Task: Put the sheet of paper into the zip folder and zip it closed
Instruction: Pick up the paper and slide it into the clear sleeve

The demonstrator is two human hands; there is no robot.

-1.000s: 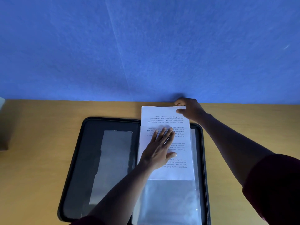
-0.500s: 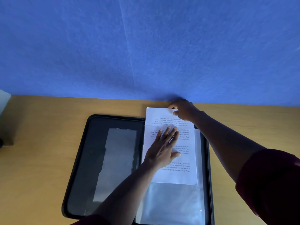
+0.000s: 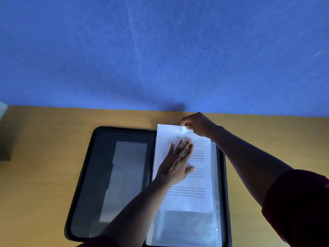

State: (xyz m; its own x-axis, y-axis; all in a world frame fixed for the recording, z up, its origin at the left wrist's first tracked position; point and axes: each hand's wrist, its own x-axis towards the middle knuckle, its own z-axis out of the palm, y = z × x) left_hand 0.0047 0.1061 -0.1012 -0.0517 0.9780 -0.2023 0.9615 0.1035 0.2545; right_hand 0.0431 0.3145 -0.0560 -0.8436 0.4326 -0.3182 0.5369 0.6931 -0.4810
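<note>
A black zip folder (image 3: 85,184) lies open on the wooden table (image 3: 44,166), its left half bare. On its right half the left hand (image 3: 176,164) presses flat, fingers spread, on the clear sleeve (image 3: 187,227) holding the printed sheet of paper (image 3: 195,202). The sheet's far edge sticks out past the sleeve, where the right hand (image 3: 199,124) pinches its top right corner.

Dimly lit, with a cool blue cast. Soft shadow on the wall (image 3: 175,106) just beyond the pinching right hand (image 3: 199,124). Glare on the plastic sleeve (image 3: 185,227). Bowed at the edges.
</note>
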